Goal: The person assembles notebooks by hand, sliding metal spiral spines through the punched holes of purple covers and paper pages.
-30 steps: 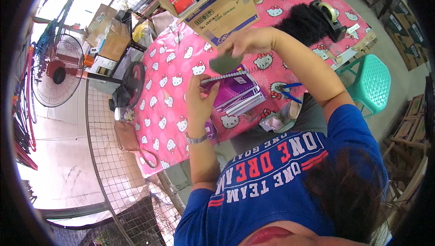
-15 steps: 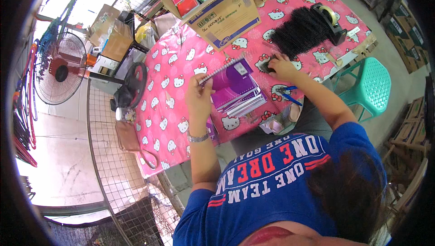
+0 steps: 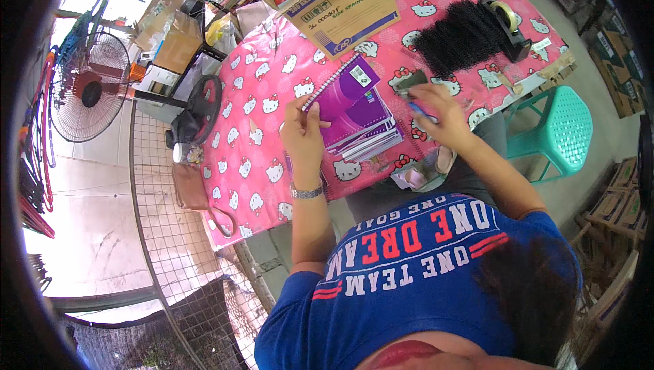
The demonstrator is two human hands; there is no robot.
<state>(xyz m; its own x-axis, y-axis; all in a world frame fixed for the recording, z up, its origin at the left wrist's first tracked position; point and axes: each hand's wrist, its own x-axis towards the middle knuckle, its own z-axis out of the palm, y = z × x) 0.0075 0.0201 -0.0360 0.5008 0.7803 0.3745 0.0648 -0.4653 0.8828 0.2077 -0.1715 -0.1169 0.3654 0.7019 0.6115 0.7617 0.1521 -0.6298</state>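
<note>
My left hand (image 3: 304, 136) grips a purple notebook (image 3: 344, 94) at its spiral-bound edge, fingers closed on the wire side. This notebook is tilted over a stack of purple notebooks (image 3: 368, 147) with white page edges showing. To the right, my right hand (image 3: 441, 117) is closed around blue-handled pliers (image 3: 424, 113), which are partly hidden by the fingers. Just beyond those fingers a small dark flat piece (image 3: 411, 80) lies on the patterned pink tablecloth (image 3: 259, 166). A heap of black spiral coils (image 3: 458, 40) rests farther off at the right.
A cardboard box (image 3: 347, 12) with colourful notebooks stands at the far side. Beside the coils sits a black tape dispenser (image 3: 509, 29). A green stool (image 3: 558, 132) is at the right. A brown pouch (image 3: 191, 186) lies at the table's left edge, near a fan (image 3: 90, 87).
My right hand has left the dark flat piece and taken up the blue-handled pliers from the table's near side. My left hand still holds the notebook, whose cover now shows more fully.
</note>
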